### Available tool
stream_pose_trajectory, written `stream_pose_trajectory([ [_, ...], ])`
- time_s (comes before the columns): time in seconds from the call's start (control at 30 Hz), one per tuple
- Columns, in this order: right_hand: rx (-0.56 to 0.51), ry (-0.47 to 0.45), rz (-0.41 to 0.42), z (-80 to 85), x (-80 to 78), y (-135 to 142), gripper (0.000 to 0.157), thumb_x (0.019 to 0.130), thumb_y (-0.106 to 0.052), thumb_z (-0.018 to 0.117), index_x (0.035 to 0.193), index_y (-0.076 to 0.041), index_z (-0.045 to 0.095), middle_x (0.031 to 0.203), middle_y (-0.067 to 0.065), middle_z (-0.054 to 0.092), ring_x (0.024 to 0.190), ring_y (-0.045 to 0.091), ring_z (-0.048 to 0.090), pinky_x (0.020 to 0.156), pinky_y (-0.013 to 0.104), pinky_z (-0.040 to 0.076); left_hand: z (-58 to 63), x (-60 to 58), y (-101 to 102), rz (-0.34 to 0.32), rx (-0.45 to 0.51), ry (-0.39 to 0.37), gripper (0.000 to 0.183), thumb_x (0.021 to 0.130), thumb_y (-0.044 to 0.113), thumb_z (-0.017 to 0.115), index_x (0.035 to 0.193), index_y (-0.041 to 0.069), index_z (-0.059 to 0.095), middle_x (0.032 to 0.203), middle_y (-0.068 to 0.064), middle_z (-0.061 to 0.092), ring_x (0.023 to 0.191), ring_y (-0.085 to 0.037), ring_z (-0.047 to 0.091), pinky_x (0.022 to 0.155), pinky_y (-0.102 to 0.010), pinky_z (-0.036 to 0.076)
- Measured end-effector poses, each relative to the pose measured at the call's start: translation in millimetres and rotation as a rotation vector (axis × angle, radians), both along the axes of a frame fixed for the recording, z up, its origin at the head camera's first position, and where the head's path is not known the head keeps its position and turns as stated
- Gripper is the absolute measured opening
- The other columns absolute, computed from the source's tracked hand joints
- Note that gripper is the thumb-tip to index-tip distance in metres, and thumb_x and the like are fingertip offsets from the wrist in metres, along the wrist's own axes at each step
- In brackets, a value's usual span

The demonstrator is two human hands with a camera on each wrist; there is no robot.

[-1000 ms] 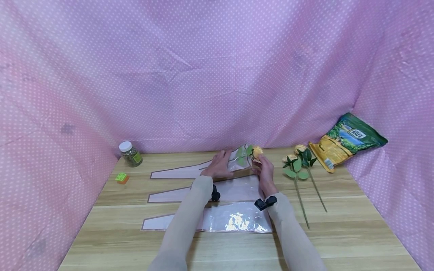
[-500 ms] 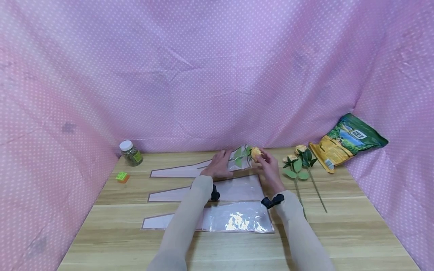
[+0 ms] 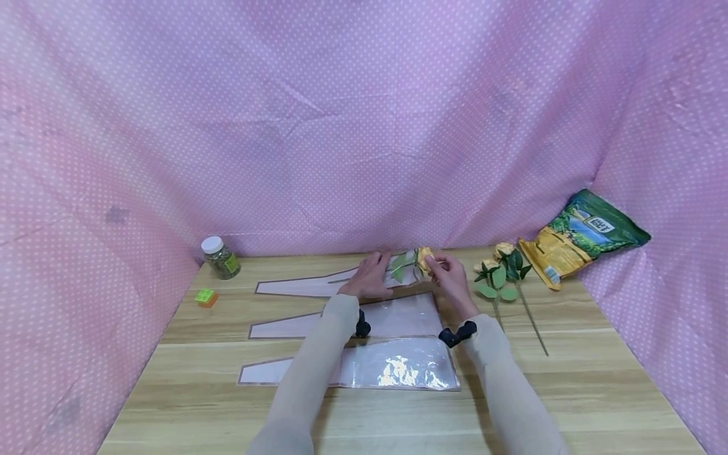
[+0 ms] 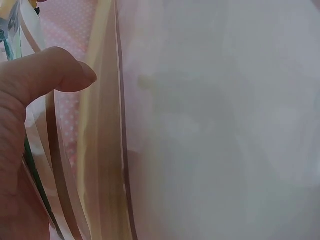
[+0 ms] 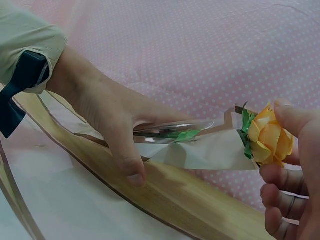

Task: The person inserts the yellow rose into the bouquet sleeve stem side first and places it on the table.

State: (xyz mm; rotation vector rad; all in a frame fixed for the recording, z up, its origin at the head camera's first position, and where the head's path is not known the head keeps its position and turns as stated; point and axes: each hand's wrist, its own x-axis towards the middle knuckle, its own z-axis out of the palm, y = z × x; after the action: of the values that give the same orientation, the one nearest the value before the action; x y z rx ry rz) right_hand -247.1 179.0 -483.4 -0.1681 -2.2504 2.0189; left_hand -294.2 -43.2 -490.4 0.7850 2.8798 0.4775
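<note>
A yellow artificial rose (image 3: 424,260) lies with its green stem and leaves inside a tapered clear flower sleeve (image 3: 296,288); its bloom sits at the wide mouth. My right hand (image 3: 452,284) pinches the bloom between thumb and fingers, clearest in the right wrist view, where the rose (image 5: 271,137) faces the palm. Across the middle of the sleeve, my left hand (image 3: 368,278) holds it, thumb on the near side and fingers on the far side. The left wrist view shows the bent thumb (image 4: 55,72) beside the sleeve; the other fingertips are hidden there.
Two more flat sleeves, a middle one (image 3: 400,316) and a near one (image 3: 375,366), lie on the wooden table (image 3: 569,392). Two yellow roses (image 3: 498,278) lie at right, by a green-yellow bag (image 3: 582,237). A white-capped jar (image 3: 220,258) and a small block (image 3: 206,297) stand left.
The bloom has moved slightly left, closer into the sleeve mouth. My right hand has shifted from the mouth's edge to the bloom's right side. My left hand has stayed almost in place.
</note>
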Motion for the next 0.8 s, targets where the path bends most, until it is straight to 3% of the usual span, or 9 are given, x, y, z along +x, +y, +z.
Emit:
stream_pose_trajectory([
  [0.2,0.078,0.001,0.02,4.8,0.9,2,0.045,0.098,-0.039,0.062,0.124,-0.002,0.06,0.083,-0.006,0.061,0.07,0.009,0.058,0.066,0.027,0.049,0.0,-0.2,1,-0.003,0.004,0.002,0.1,0.081,0.034,0.078,0.159,0.014,0.019,0.135,-0.008,0.044,0.117,-0.021,0.043,0.108,-0.039,0.039],
  [0.37,0.117,0.033,0.08,7.4,2.6,7,0.045,0.1,-0.03,0.061,0.138,-0.007,0.057,0.117,0.017,0.064,0.08,0.006,0.061,0.076,0.033,0.054,1.6,-0.6,2,0.01,0.008,-0.014,0.099,0.082,0.035,0.078,0.159,0.015,0.02,0.138,-0.009,0.043,0.121,-0.021,0.043,0.11,-0.04,0.038],
  [0.47,0.151,0.065,0.123,7.9,2.6,11,0.045,0.1,-0.025,0.061,0.141,-0.007,0.055,0.128,0.024,0.06,0.083,0.004,0.061,0.078,0.037,0.057,2.4,-1.1,2,0.012,0.01,-0.016,0.098,0.082,0.035,0.078,0.159,0.014,0.021,0.137,-0.008,0.044,0.118,-0.021,0.043,0.109,-0.039,0.039],
  [0.57,0.186,0.093,0.14,8.4,2.0,13,0.045,0.099,-0.022,0.062,0.141,-0.007,0.056,0.126,0.024,0.061,0.083,0.004,0.062,0.078,0.04,0.058,3.3,-1.3,2,0.009,0.009,-0.012,0.098,0.081,0.035,0.078,0.159,0.012,0.022,0.134,-0.008,0.045,0.115,-0.021,0.044,0.107,-0.039,0.04],
  [0.8,0.201,0.118,0.111,9.5,-0.3,10,0.036,0.098,-0.026,0.063,0.121,0.002,0.065,0.094,0.013,0.066,0.077,0.018,0.063,0.069,0.032,0.056,3.6,-1.1,3,0.002,0.006,0.001,0.098,0.082,0.034,0.078,0.158,0.011,0.022,0.139,-0.01,0.044,0.123,-0.023,0.045,0.114,-0.041,0.036],
])
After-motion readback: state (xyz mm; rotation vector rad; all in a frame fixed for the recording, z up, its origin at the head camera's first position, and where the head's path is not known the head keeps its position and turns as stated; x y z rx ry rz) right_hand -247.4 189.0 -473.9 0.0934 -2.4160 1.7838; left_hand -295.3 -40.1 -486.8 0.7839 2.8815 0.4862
